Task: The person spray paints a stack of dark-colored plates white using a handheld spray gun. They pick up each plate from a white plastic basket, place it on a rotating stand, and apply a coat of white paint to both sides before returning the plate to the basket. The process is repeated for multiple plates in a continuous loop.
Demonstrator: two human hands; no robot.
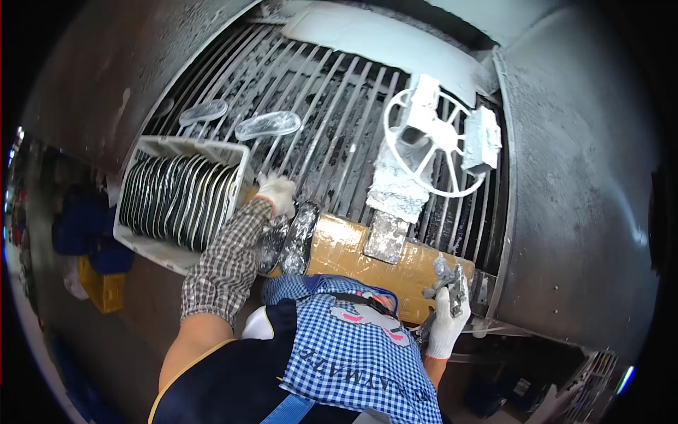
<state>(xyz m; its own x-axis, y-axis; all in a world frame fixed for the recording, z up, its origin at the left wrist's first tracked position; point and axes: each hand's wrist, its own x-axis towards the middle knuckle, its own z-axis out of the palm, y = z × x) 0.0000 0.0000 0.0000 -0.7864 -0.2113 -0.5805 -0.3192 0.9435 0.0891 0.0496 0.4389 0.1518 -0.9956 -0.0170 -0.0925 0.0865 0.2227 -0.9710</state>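
Observation:
My left hand (277,193), in a white glove with a checked sleeve above it, is over the metal bars just right of a white crate (244,166). Its fingers look loosely spread, with nothing visible in them. Close below it lie dark, shiny sole-shaped pieces (300,238), dusted with white, by the end of a tape-covered cardboard (342,247). At the right end of that cardboard, my gloved right hand (448,324) is closed around a grey metal spray gun (459,288). Part of the gun is hidden by the fingers.
Dark soles (176,198) stand packed in the crate. Two pale sole-shaped pieces (268,125) rest on the slatted grate (332,120). A white-coated spoked wheel (443,136) carrying blocks stands at right. Metal walls (572,169) enclose both sides. A yellow crate (101,286) sits lower left.

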